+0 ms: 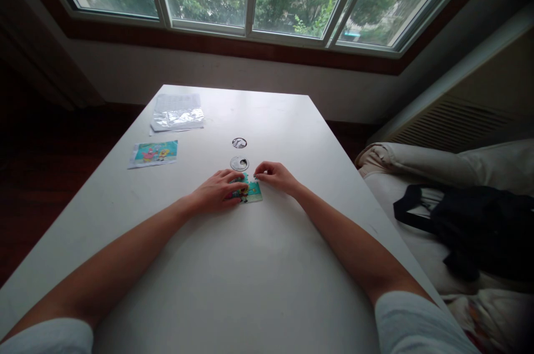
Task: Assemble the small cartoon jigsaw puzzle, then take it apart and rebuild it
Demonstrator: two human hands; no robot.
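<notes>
A small, colourful cartoon jigsaw puzzle (252, 192) lies on the white table (258, 265), partly put together. My left hand (217, 192) rests flat on its left part, fingers spread over the pieces. My right hand (276, 175) hovers at the puzzle's top right corner, fingers curled in a pinch on what looks like a small piece, too small to make out. A round tin (239, 163) stands just beyond the puzzle, and its round lid (239, 143) lies a little farther back.
A cartoon picture card (153, 153) lies to the left, with a clear plastic wrapper on paper (177, 113) behind it. A cushioned seat with a black bag (471, 226) is to the right. Windows run along the far wall.
</notes>
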